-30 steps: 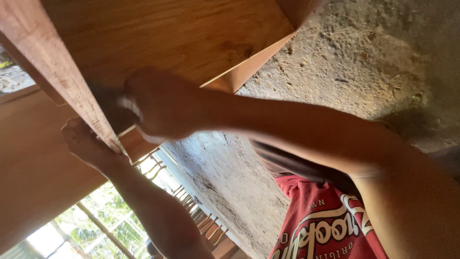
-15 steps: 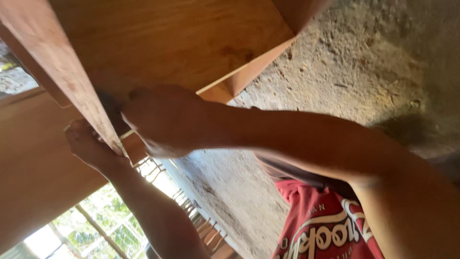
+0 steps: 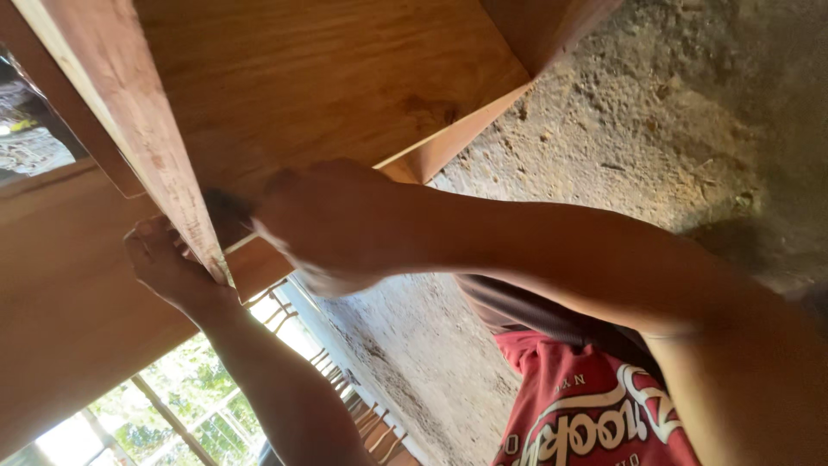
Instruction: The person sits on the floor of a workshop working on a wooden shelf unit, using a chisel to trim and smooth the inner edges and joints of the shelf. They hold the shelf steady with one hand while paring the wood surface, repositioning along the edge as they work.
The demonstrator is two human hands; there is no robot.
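far left, at 9 o'clock, the left hand reaches up behind a long reddish-brown wooden rail that runs diagonally from 11 o'clock down to centre. its fingers curl round the rail's far edge and press on it; can't tell if they close fully, the rail hides the tips. below, at 7 o'clock, a bright window w/ wooden bars, green leaves beyond.

centre: the right hand is bunched into a loose fist, blurred, knuckles up against the flat orange-brown plywood panel just where panel meets rail. fingers look pressed together round smth small & dark at the joint, but can't tell what, or if anything's pinched. a pale thin strip pokes out by the hand, unclear.

progress, judged: rail & panel already sit together, both hands working the joint, so fitting looks under way, not finished. no fastener visible.

right, 2 to 4 o'clock: rough grey concrete surface; the forearm crosses it. at 5 o'clock a red printed t-shirt.
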